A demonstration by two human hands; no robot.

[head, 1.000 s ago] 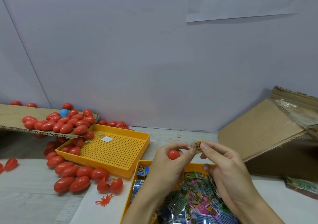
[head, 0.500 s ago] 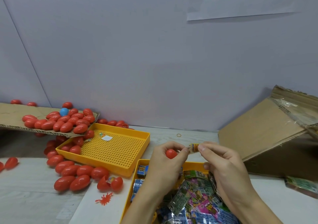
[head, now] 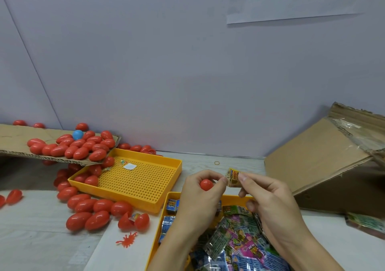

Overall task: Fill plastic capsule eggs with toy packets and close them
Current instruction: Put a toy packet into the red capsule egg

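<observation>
Left hand curled around red capsule egg, right hand pinching small yellow toy packet, print illegible, yellow tray of packets below, wall paper text unreadable

A plain pale lavender-grey wall fills most of the view, evenly lit. A white paper sheet with a dark red bar hangs on it, upper right. Below runs a light wood-grain desk.
</observation>
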